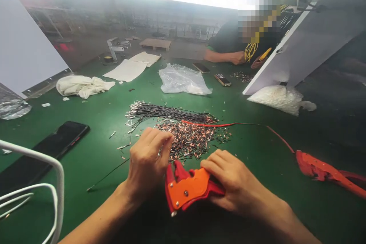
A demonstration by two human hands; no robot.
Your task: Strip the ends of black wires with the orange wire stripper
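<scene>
My right hand (228, 175) is wrapped round the handles of an orange and red wire stripper (187, 188), whose jaws point up and to the left. Just left of those jaws, my left hand (150, 152) pinches a thin black wire (110, 173); its tail sticks out to the lower left and ends in a small terminal. The pinched end is hidden by my fingers. Beyond both hands lies a heap of short black cut pieces and copper bits (191, 139). Behind that heap rests a bundle of black wires (168, 112) with metal terminals at the left end.
A second red tool (323, 167) lies at right, near a red wire (217, 125). A phone (42, 152) and white cable (57, 171) occupy the left. Farther back are a plastic bag (183, 79), white cloth (82, 85) and a person (228, 42) holding yellow wires.
</scene>
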